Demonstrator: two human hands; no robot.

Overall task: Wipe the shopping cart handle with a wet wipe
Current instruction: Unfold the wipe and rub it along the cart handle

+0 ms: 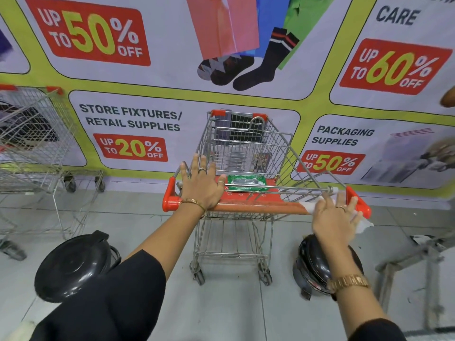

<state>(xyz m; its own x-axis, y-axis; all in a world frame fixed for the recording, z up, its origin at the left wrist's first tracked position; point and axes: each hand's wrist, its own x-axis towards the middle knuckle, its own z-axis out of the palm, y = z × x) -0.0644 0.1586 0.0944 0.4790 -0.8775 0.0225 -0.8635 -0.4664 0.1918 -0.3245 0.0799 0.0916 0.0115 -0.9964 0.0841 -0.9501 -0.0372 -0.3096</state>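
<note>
A wire shopping cart (242,146) stands in front of me with an orange-red handle (256,207) across its near end. My left hand (203,187) rests flat on the left part of the handle, fingers spread, holding nothing. My right hand (334,215) presses a white wet wipe (362,223) against the right end of the handle, fingers spread over it. A green pack of wipes (246,183) lies on the cart's red child-seat flap just behind the handle.
A second wire cart (37,139) stands at the left against the poster wall. Two black round lidded bins (73,264) (317,262) sit on the tiled floor either side of the cart. A metal frame (418,262) stands at the right.
</note>
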